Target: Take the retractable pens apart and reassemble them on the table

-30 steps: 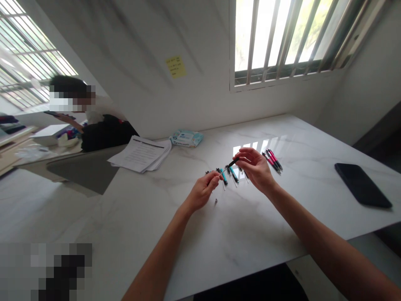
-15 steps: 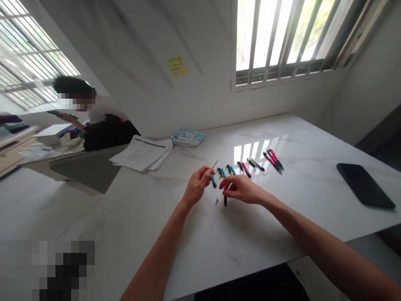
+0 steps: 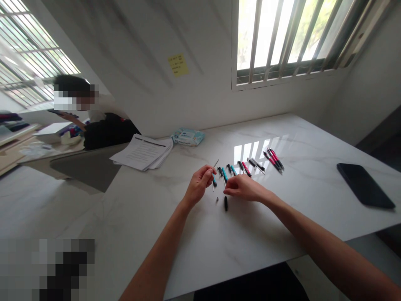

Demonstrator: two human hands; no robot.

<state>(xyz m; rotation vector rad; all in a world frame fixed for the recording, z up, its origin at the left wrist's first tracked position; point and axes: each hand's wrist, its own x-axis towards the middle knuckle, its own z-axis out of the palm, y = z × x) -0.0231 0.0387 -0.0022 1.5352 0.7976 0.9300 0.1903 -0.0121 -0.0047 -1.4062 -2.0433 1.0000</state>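
Note:
My left hand [image 3: 199, 182] is closed, pinching a thin pen refill [image 3: 216, 162] whose tip points up and away. Beside those fingers lie a teal pen barrel [image 3: 214, 180] and a pale thin refill [image 3: 213, 188]. My right hand [image 3: 242, 187] hovers low over the table with fingers pressed together. A white refill [image 3: 224, 182] shows at its fingertips, by another teal barrel [image 3: 224, 174]; whether they grip it is hidden. Just below lies a black pen part [image 3: 226, 203], free of the hand. A tiny metal pen tip [image 3: 217, 199] rests to its left.
Behind my hands are rows of pen parts, including a red barrel [image 3: 246, 169], and several assembled red pens [image 3: 275, 160]. A dark phone [image 3: 365, 185] lies at right. Papers [image 3: 142, 152] and a wipes pack [image 3: 188, 137] are at the back. A person [image 3: 103, 129] sits far left.
My right hand has let go of the black pen part, which now lies on the table. Its fingers have closed together slightly farther back. My left hand stays nearly still with the refill.

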